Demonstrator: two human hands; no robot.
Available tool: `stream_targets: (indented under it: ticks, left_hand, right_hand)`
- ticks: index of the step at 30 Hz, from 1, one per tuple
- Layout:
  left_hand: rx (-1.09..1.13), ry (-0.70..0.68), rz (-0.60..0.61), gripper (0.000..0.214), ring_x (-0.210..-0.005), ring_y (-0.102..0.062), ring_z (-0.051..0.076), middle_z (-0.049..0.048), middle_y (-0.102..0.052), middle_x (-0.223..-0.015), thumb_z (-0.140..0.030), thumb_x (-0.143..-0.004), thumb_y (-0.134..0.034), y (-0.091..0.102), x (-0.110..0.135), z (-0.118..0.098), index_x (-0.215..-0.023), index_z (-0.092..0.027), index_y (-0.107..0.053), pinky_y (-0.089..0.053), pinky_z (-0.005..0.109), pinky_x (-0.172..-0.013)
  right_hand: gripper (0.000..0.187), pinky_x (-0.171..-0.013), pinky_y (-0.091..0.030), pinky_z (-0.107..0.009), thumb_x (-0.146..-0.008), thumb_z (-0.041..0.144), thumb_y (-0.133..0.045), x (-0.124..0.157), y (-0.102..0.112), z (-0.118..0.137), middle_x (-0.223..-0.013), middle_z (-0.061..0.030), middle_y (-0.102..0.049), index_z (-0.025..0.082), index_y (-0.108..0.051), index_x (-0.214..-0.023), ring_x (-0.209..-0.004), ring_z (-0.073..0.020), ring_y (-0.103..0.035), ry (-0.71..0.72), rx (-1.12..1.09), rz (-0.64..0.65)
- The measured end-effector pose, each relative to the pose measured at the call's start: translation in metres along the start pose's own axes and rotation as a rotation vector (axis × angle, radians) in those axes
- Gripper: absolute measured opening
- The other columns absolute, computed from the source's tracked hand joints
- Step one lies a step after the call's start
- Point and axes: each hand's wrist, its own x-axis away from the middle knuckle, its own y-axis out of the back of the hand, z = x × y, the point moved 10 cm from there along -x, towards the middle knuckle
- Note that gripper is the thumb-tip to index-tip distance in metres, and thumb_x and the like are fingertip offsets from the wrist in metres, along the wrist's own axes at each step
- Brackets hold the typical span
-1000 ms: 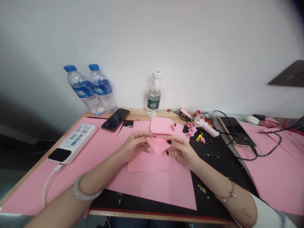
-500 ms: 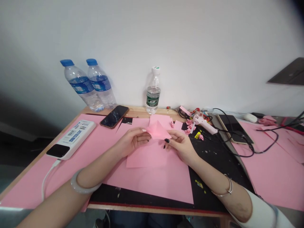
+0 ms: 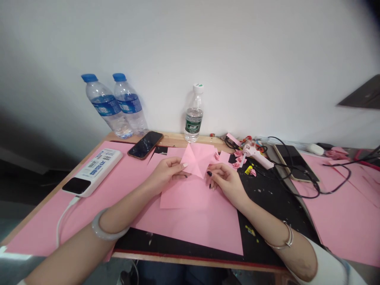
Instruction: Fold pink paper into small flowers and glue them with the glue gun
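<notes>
A creased piece of pink paper [image 3: 194, 160] is held up over the middle of the table, its fold lines meeting near the centre. My left hand [image 3: 168, 173] pinches its left side between thumb and fingers. On the other side, my right hand [image 3: 224, 180] has thumb and fingertips closed at the paper's right edge. Below both hands lies a smaller pink sheet [image 3: 181, 198] on top of a large pink sheet [image 3: 216, 233].
A pink glue gun [image 3: 257, 155] rests by folded pink paper pieces [image 3: 239, 158] and black cables. Phones [image 3: 146, 145], a white power bank [image 3: 96, 170], two blue-capped bottles [image 3: 103, 105] and a green-labelled bottle [image 3: 193, 120] stand or lie around. A black mat [image 3: 267, 206] covers the table.
The pink paper has gone from a folded, pointed shape to a more opened, upright one facing me. Both hands keep hold of its sides. The view has shifted slightly.
</notes>
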Motion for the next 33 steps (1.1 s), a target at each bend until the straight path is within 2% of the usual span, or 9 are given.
stream_targets:
  ticks: [5,9,15,20,25,29,33]
  left_hand:
    - [-0.074,-0.035,0.024,0.017,-0.061,-0.065,0.012,0.0012,-0.067,-0.073,-0.027,-0.075,-0.072,-0.002,0.001,-0.005,-0.084,-0.014,-0.067,-0.054,0.022,-0.061]
    - [-0.111,-0.045,0.041,0.012,-0.052,-0.058,0.01,-0.0013,-0.062,-0.064,-0.025,-0.074,-0.07,-0.007,0.004,-0.009,-0.078,-0.014,-0.067,-0.05,0.021,-0.054]
    - [-0.192,-0.07,0.003,0.013,-0.048,-0.053,0.009,-0.0023,-0.058,-0.06,-0.025,-0.074,-0.068,-0.005,0.004,-0.013,-0.068,-0.014,-0.065,-0.045,0.021,-0.051]
    - [-0.258,-0.073,0.017,0.014,-0.047,-0.052,0.009,-0.0024,-0.057,-0.056,-0.024,-0.075,-0.065,-0.008,0.006,-0.014,-0.066,-0.013,-0.064,-0.043,0.02,-0.049]
    - [-0.308,-0.082,0.043,0.012,-0.048,-0.056,0.011,-0.0001,-0.061,-0.057,-0.023,-0.074,-0.064,-0.013,0.006,-0.014,-0.067,-0.013,-0.064,-0.045,0.022,-0.049]
    - [-0.339,-0.095,0.049,0.011,-0.047,-0.056,0.012,-0.0006,-0.061,-0.055,-0.023,-0.073,-0.063,-0.015,0.006,-0.014,-0.066,-0.014,-0.064,-0.045,0.022,-0.049]
    - [-0.336,-0.116,0.027,0.01,-0.047,-0.057,0.011,-0.0017,-0.06,-0.055,-0.022,-0.074,-0.062,-0.012,0.005,-0.015,-0.068,-0.014,-0.064,-0.046,0.022,-0.049]
  right_hand:
    - [0.039,-0.04,-0.046,-0.021,-0.074,0.023,-0.064,0.0,0.004,0.003,-0.085,0.0025,-0.061,0.024,-0.042,-0.106,-0.047,-0.0081,-0.057,0.012,-0.104,-0.057]
    - [0.048,-0.043,-0.046,-0.021,-0.072,0.016,-0.062,0.002,0.0,0.01,-0.086,0.0032,-0.056,0.025,-0.042,-0.115,-0.051,-0.0079,-0.056,0.067,-0.037,-0.026]
    - [0.026,-0.049,-0.048,-0.024,-0.077,0.02,-0.062,0.004,0.004,0.012,-0.079,-0.0007,-0.06,0.02,-0.057,-0.103,-0.055,-0.0109,-0.055,0.114,0.197,-0.054]
    - [0.02,-0.05,-0.048,-0.025,-0.077,0.022,-0.064,0.003,0.002,0.007,-0.064,0.0021,-0.059,0.019,-0.058,-0.095,-0.053,-0.0128,-0.056,0.071,0.171,-0.021]
    - [0.015,-0.049,-0.048,-0.025,-0.075,0.02,-0.064,0.004,-0.002,0.005,-0.069,0.0002,-0.063,0.019,-0.058,-0.089,-0.052,-0.0126,-0.058,0.071,0.153,0.015]
    - [0.034,-0.053,-0.049,-0.025,-0.074,0.018,-0.064,0.003,-0.005,0.003,-0.089,-0.0045,-0.068,0.019,-0.057,-0.107,-0.06,-0.013,-0.062,0.079,0.241,0.046]
    - [0.058,-0.052,-0.048,-0.023,-0.07,0.015,-0.066,0.001,-0.007,0.002,-0.091,-0.0037,-0.066,0.022,-0.048,-0.125,-0.063,-0.0131,-0.062,0.088,0.351,0.069]
